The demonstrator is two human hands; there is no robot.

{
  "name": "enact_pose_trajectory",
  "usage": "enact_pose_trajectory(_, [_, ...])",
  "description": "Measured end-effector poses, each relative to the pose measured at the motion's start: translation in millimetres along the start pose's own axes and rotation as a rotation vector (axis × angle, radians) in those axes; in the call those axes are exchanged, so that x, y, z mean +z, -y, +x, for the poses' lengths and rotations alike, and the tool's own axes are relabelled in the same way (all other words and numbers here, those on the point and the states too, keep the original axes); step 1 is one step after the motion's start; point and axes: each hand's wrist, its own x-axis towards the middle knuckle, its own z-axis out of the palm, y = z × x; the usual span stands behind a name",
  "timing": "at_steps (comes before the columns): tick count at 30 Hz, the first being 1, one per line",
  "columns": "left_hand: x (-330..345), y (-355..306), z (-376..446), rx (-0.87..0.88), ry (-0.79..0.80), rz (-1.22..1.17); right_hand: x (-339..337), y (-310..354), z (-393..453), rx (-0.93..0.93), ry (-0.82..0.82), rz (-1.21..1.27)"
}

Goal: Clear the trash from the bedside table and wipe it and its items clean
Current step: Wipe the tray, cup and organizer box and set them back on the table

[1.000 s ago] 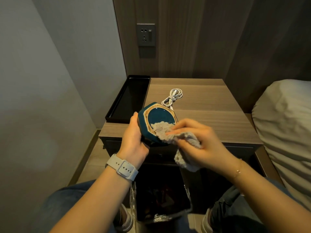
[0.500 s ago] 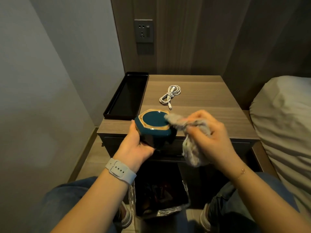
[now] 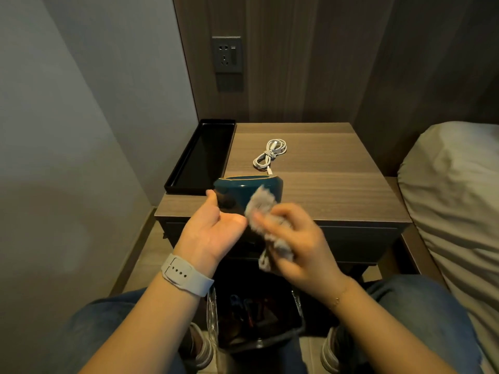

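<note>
A dark teal cup (image 3: 243,186) with a gold rim is held just above the front edge of the wooden bedside table (image 3: 337,195), its side turned toward me. My left hand (image 3: 213,233), palm up, grips the cup from below with thumb and fingers round its base. My right hand (image 3: 297,244), blurred by motion, holds a crumpled grey cloth (image 3: 262,203) and presses it against the cup's near side. A coiled white charging cable (image 3: 270,155) lies on the table behind the cup.
A long black tray (image 3: 172,184) sits along the table's left edge by the grey wall. A power socket (image 3: 226,55) is on the wood panel behind. A lined trash bin (image 3: 256,344) with trash inside stands between my knees. A pillow (image 3: 453,190) lies to the right.
The cup has been turned from showing its open top to showing its side. The cloth has moved from the cup's inside and rim to its outer wall.
</note>
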Motion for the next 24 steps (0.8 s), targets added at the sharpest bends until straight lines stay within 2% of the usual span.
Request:
enact_pose_trajectory(1, [0.4,-0.7,-0.9,0.008,0.002,0.004,-5.8,-3.2,-2.5,-0.036,0.055,-0.006])
enact_pose_trajectory(2, [2.1,0.1,-1.9,0.032,0.003,0.008,-11.6,-5.5,-2.0,-0.029,0.024,0.016])
enact_pose_trajectory(4, [7.3,4.8,-5.8,0.085,-0.001,0.024,-21.4,-10.3,8.0,0.028,-0.15,0.057])
enact_pose_trajectory(6, [11.5,12.2,-8.2,0.078,0.017,0.064,-22.1,-11.3,20.8,0.059,-0.186,0.009])
enact_pose_trajectory(11, [7.7,11.5,-3.5,0.093,0.049,0.19,-18.8,-10.6,9.8,0.096,0.047,-0.009])
enact_pose_trajectory(14, [4.0,2.5,-1.3,0.205,0.091,0.265,-45.5,-20.2,10.6,0.087,0.136,-0.106])
enact_pose_trajectory(17, [10.3,-3.8,-0.9,0.392,0.13,0.623,-68.5,-43.5,35.8,0.197,0.118,-0.291])
enact_pose_trajectory(20, [23.7,-11.2,-1.2,0.595,0.136,1.109,-78.9,-79.9,65.9,0.285,0.335,-0.534])
enact_pose_trajectory(24, [30.2,-28.0,2.0,0.804,0.201,1.724,-72.2,-111.3,85.2,0.281,0.586,-0.652])
